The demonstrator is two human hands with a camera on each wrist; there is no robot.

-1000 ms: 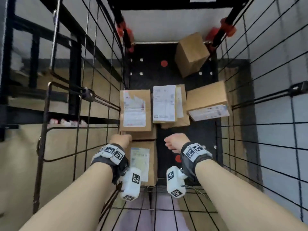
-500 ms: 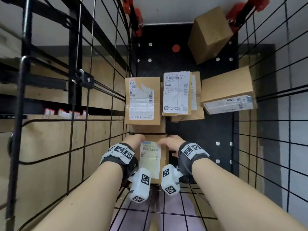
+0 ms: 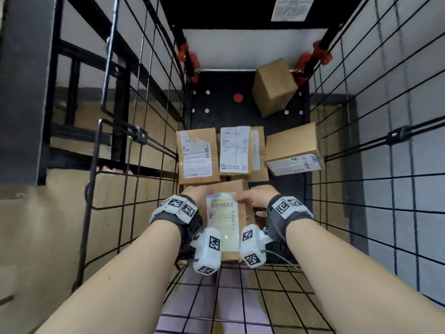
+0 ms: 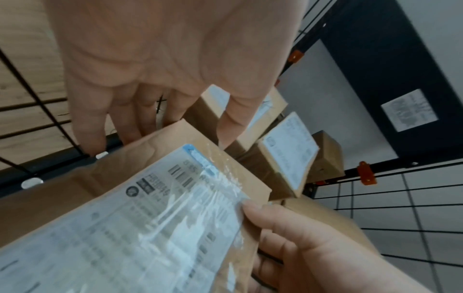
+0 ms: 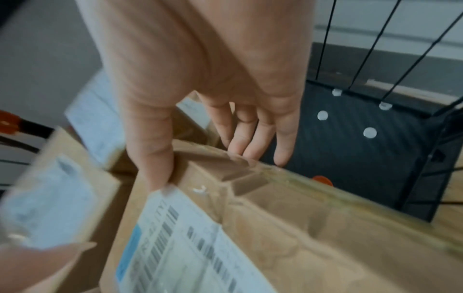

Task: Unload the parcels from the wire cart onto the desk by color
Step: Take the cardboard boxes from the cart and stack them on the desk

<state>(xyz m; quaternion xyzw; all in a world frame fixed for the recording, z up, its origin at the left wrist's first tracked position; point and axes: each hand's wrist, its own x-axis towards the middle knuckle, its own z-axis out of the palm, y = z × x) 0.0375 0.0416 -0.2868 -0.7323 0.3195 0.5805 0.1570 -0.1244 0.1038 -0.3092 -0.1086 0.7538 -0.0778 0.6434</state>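
The wire cart (image 3: 361, 131) is deep and narrow, with black grid walls and a black floor dotted with white studs; behind its left wall there is pale wood, and a tiled floor shows below the near rim; no desk is visible in any view. On the cart floor lie several brown cardboard parcels: one tilted box (image 3: 274, 88) in the far right corner, one box with a label on its side (image 3: 292, 147) at the right, and two labelled boxes (image 3: 198, 155) side by side in the middle. The nearest parcel (image 3: 225, 213), also brown with a white label under clear tape, has its long axis pointing away from the person, and it lies directly between the two hands. The left hand (image 3: 196, 195) holds its left far corner, fingers (image 4: 92, 126) down along the side, thumb on the top; the right hand (image 3: 258, 198) holds the right edge in the same way, thumb on the label's corner. Both hands are equally near, so I think a straight lift upward comes next.
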